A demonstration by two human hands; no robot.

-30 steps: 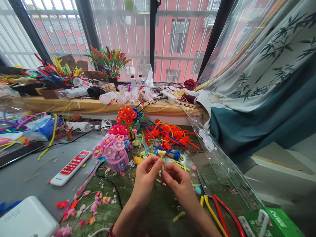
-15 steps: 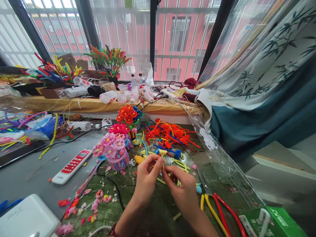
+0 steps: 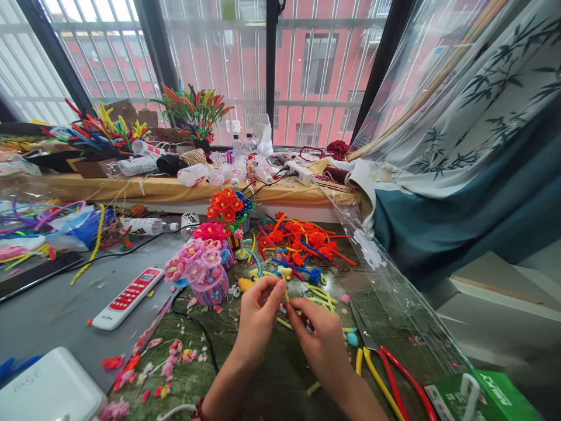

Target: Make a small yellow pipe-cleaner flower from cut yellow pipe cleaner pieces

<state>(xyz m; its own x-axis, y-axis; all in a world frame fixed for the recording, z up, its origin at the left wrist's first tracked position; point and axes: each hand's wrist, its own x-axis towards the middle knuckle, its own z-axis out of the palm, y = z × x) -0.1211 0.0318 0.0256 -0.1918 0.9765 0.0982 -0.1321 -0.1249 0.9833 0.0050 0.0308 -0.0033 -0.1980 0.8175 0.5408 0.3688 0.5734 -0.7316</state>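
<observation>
Close together over the table, my left hand and my right hand pinch a short yellow pipe cleaner between their fingertips. Both hands are closed, with the strand running from one to the other. A small yellow twisted shape shows just beyond my left fingertips; whether it joins the held strand I cannot tell. Cut yellow-green pipe cleaners lie behind my right hand. To the right of that hand are scissors with one yellow and one red handle.
Pink pipe-cleaner flowers in a striped pot stand left of my hands. Orange flowers with long stems lie behind. A black cable, a remote control and a white box are left; a green box sits front right.
My right hand has shifted slightly left and down, and the fingertips have moved a little on the yellow pipe cleaner. The yellow shape above the fingers looks lower and smaller.
</observation>
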